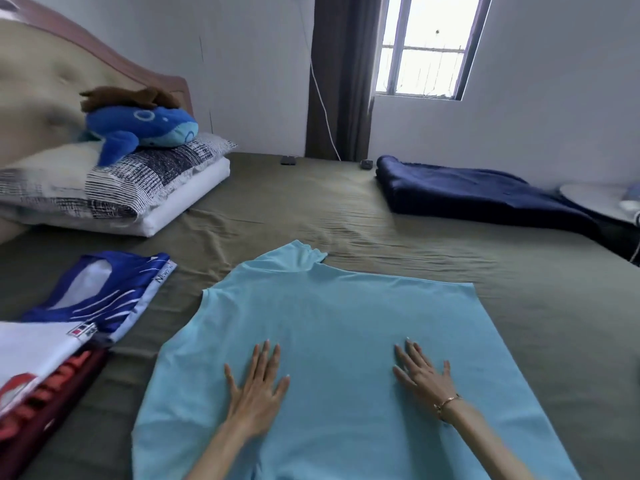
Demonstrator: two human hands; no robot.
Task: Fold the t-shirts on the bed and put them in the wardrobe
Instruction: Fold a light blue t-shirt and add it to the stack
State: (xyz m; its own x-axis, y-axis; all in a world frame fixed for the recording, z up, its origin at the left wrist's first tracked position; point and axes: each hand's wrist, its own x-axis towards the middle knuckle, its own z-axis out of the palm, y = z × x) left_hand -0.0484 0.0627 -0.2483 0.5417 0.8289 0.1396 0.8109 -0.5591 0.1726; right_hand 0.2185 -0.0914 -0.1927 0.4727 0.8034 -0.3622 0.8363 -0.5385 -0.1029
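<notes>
Light blue t-shirt (332, 323): spread flat on the olive bed sheet (346, 216), in the near middle of the bed, directly under both hands; one sleeve (287, 258) points toward the far side, and the cloth runs out of view at the bottom edge.
Left hand (254, 393): lies palm down on the light blue t-shirt, left of its middle, fingers straight and slightly spread, gripping nothing.
Right hand (424, 375): lies palm down on the same shirt, right of its middle, fingers straight and fanned, gripping nothing; a thin bracelet (446, 403) sits at the wrist.
Hands to each other: side by side, apart, with a bare band of the shirt between them; both point away from the person.
Folded shirts (69, 327): a stack at the left edge of the bed, beside the light blue t-shirt but not touching it; a blue and white one lies on top, a dark red one with red lettering beneath.
Pillows (114, 188): stacked at the far left by the headboard (41, 81), with a blue plush whale (145, 128) on top.
Dark blue blanket (478, 195): folded at the far right of the bed, well apart from the hands.
Window (429, 46): in the far wall, with a dark curtain (343, 74) beside it.
</notes>
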